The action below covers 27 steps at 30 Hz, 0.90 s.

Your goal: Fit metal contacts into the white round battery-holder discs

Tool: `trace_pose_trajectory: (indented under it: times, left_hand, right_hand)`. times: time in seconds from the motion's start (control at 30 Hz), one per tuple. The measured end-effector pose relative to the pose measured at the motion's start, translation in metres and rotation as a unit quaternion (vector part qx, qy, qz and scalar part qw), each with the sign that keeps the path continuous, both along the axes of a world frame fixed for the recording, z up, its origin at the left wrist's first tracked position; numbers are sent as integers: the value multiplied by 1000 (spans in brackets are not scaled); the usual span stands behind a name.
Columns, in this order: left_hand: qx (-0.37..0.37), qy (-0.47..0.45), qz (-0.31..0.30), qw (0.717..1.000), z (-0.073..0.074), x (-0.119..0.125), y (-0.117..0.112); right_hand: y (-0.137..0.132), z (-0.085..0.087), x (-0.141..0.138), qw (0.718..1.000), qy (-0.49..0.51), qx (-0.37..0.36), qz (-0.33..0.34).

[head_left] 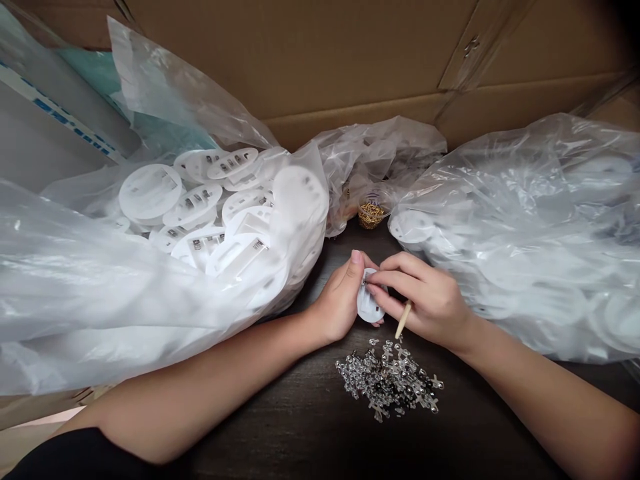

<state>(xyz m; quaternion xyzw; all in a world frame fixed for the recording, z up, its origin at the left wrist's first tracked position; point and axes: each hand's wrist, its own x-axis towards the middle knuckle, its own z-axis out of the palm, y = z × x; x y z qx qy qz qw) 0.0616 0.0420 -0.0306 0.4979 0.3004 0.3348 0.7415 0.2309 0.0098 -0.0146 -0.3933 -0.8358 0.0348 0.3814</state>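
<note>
My left hand (341, 299) is closed around a small round white plastic part (369, 307), held upright over the dark table (310, 427). My right hand (425, 297) pinches at the top of that part with thumb and forefinger, and a thin wooden stick (403, 320) is tucked under its fingers, pointing down. Just below both hands lies a pile of several small silvery metal contacts (389, 379).
A clear bag full of white round plastic parts (210, 220) fills the left side. Another clear bag of white parts (530, 233) sits on the right. A small cup of gold-coloured bits (371, 213) stands behind my hands, and cardboard box walls (350, 60) rise at the back.
</note>
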Motion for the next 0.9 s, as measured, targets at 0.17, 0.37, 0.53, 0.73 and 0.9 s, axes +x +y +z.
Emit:
trace_pose_trajectory:
  times: [0.17, 0.37, 0.53, 0.73, 0.9]
  left_hand:
    - [2, -7, -7, 1000, 1, 0, 0]
    - [-34, -17, -11, 999, 1, -2, 2]
    - [-46, -16, -19, 999, 4, -4, 3]
    - [-46, -23, -15, 999, 1, -5, 3]
    - [-45, -21, -13, 999, 1, -4, 3]
  right_hand:
    - [-4, 3, -4, 999, 44, -9, 4]
    - [-7, -4, -2, 988, 152, 14, -33]
    - [-3, -14, -1, 981, 190, 8, -47]
    - [-1, -12, -3, 983, 178, 25, -28]
    - [-1, -11, -5, 981, 182, 24, -61]
